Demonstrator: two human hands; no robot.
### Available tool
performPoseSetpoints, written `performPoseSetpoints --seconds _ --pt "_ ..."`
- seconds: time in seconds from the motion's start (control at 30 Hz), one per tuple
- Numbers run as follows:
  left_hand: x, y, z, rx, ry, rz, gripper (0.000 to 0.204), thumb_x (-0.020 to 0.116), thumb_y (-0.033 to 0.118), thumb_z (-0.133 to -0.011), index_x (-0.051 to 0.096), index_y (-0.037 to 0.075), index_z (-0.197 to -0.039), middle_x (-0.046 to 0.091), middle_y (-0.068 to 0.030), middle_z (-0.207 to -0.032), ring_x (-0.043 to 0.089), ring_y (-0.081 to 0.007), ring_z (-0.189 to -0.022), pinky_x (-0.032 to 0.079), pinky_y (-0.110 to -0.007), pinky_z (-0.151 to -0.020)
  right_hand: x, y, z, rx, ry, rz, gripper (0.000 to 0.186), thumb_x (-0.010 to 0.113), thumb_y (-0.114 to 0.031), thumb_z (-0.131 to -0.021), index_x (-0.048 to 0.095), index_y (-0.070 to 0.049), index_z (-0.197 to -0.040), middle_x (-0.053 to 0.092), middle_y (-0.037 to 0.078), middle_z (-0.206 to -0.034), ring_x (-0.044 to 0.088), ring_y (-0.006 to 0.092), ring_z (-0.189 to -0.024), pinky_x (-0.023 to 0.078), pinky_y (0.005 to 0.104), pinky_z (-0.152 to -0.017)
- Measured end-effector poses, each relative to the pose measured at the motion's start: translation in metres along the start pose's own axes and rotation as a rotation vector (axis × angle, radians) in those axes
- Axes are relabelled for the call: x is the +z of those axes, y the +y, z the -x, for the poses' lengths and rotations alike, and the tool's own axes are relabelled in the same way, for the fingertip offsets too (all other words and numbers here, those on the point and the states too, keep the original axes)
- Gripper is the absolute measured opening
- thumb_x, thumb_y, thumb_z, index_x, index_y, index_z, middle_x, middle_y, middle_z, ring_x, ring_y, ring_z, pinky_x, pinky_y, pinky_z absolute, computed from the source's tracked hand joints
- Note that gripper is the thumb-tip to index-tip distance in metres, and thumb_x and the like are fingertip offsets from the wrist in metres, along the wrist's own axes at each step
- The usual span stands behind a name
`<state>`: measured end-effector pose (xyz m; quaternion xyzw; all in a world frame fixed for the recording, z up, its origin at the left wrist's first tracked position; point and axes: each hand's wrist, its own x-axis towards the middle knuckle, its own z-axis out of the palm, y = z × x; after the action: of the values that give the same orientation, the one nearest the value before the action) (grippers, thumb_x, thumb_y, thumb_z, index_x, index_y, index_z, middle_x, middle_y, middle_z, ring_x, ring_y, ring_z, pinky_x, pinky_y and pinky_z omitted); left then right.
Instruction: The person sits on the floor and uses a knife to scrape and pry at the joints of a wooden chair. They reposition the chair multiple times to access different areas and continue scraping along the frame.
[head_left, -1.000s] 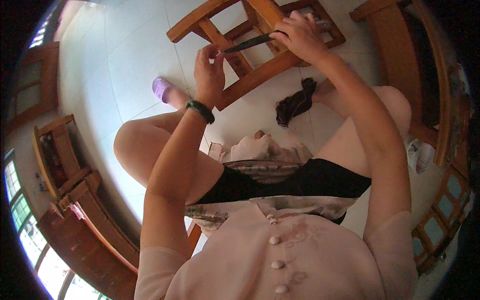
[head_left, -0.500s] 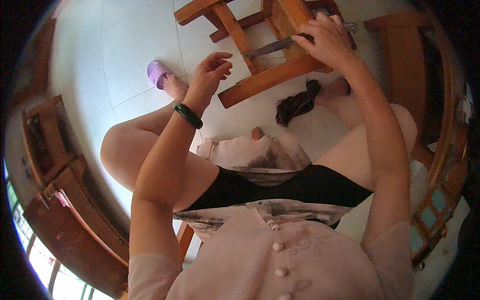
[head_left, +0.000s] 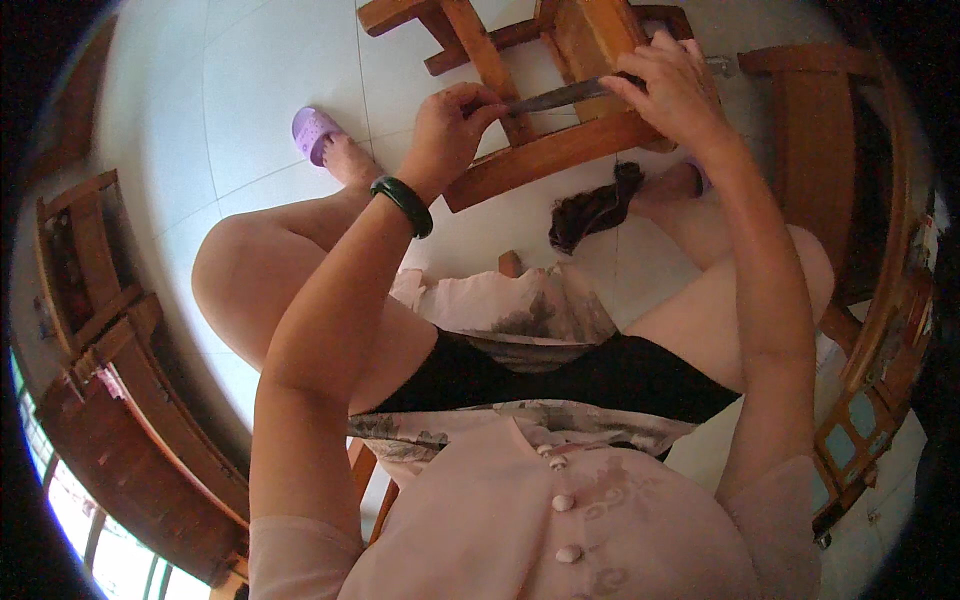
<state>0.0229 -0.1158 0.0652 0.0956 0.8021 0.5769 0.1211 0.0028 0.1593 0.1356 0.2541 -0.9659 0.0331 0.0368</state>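
Observation:
A dark, narrow strip (head_left: 565,97), resembling a lock of hair, stretches between my two hands above an overturned wooden stool (head_left: 555,160). My left hand (head_left: 450,130), with a dark green bangle on its wrist, pinches the thin left end between thumb and fingertips. At the thicker end my right hand (head_left: 680,95) closes around the strip, its fingers over the stool's upper right part. Just beyond that hand a small metal piece (head_left: 718,66) shows; its kind is unclear. A dark, hair-like bundle (head_left: 592,210) lies on the floor below the stool.
Wooden furniture stands along the left (head_left: 150,400) and a wooden bench-like piece (head_left: 805,150) at the right. My bent legs frame the pale tiled floor (head_left: 270,60). A purple slipper (head_left: 315,135) is on my left foot. Fabric (head_left: 510,300) hangs between my knees.
My left hand has moved right and up, from half-curled and apart to pinching the strip's thin end. My right hand keeps its hold near the same place.

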Motion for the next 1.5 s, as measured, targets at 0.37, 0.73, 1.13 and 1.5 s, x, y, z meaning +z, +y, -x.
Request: performPoseSetpoints --seconds 0.37,0.73,1.13,1.5 --pt "0.007 0.003 0.012 0.092 0.097 -0.34 0.029 0.054 -0.003 -0.082 0.059 0.007 -0.11 0.061 -0.0099 -0.101 0.058 -0.0224 -0.091 0.046 -0.034 -0.077 -0.022 0.002 0.004 0.186 0.196 -0.047 0.032 0.06 -0.033 -0.089 0.063 -0.001 -0.087 0.063 0.013 -0.083 0.058 0.0298 -0.088 0.043 0.0418 -0.083" --pt "-0.001 0.021 0.023 0.348 -0.119 -1.078 0.058 0.058 0.002 -0.074 0.058 0.027 -0.126 0.043 -0.009 -0.138 0.038 -0.0338 -0.128 0.031 -0.048 -0.102 -0.04 0.003 0.016 0.487 -0.044 -0.354 0.037 0.057 -0.033 -0.092 0.061 0.002 -0.08 0.06 0.017 -0.083 0.057 0.0322 -0.081 0.044 0.0454 -0.075" --pt "-0.003 0.025 0.033 0.299 -0.129 -0.943 0.051 0.063 0.003 -0.07 0.063 0.018 -0.119 0.056 -0.0055 -0.105 0.052 -0.0251 -0.099 0.04 -0.04 -0.086 -0.023 -0.004 0.018 0.222 -0.032 -0.085 0.029 0.062 -0.037 -0.086 0.064 -0.008 -0.081 0.063 0.007 -0.08 0.056 0.0272 -0.085 0.043 0.0411 -0.08" --pt "0.013 0.021 0.057 0.083 -0.031 -0.408 0.022 0.064 0.013 -0.084 0.061 0.002 -0.103 0.06 -0.0124 -0.094 0.059 -0.029 -0.084 0.049 -0.038 -0.074 -0.005 -0.008 0.021 0.143 -0.051 -0.038 0.028 0.062 -0.036 -0.085 0.063 -0.009 -0.079 0.062 0.008 -0.079 0.058 0.0279 -0.085 0.045 0.0418 -0.077"
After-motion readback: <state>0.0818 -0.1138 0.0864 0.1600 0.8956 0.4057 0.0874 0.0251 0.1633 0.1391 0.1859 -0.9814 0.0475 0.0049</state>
